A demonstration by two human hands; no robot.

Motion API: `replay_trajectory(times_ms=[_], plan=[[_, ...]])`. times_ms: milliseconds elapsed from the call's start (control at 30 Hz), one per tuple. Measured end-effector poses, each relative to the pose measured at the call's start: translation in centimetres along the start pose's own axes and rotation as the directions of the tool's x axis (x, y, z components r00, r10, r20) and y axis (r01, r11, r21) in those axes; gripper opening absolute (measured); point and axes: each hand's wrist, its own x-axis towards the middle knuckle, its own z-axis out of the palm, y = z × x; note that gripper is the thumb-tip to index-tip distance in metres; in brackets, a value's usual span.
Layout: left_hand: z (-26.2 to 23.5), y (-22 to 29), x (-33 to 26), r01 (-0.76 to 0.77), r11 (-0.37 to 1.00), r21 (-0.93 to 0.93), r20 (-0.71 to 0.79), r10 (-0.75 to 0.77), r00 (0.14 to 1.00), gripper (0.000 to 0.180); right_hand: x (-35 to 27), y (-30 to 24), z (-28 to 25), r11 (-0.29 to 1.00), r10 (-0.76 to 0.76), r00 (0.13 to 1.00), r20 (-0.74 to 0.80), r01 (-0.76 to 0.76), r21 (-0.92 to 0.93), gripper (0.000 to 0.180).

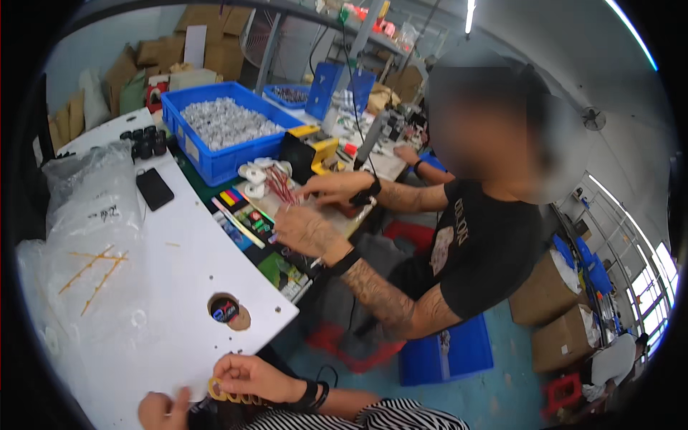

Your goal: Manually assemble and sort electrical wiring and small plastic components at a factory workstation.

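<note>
At the lower edge, my right hand (251, 378) has its fingers closed on a yellow strip of ring-shaped pieces (217, 390), which hangs below the fingertips. Just left of it is my left hand (162, 411), thumb raised, smeared by motion and partly cut off by the picture's edge. Whether it holds anything I cannot make out. Both hands are by the near edge of a white table (172, 315). On that table lies a clear plastic bag (93, 215) with thin orange-yellow sticks (97, 276) on it.
A co-worker's hands (312, 228) handle red wires (281, 188) across the table. Beyond are a blue crate (188, 147) of small whitish parts, black round parts (147, 142) and a black phone (154, 188). A round hole (240, 317) cuts the tabletop near its right corner.
</note>
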Motion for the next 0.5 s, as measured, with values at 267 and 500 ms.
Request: replay_trajectory(times_ms=[267,500], plan=[[0.5,2.0,2.3,0.285,0.823,-0.491,0.128,-0.256,0.958,0.046,0.3,-0.5,-0.3,0.996,0.032,0.999,0.022,-0.034,0.085,0.019],[1.0,2.1,0.2,0.521,-0.004,-0.853,0.421,-0.594,0.685,0.046,0.7,0.3,1.2,0.995,-0.041,0.999,-0.019,0.043,0.085,0.021]])
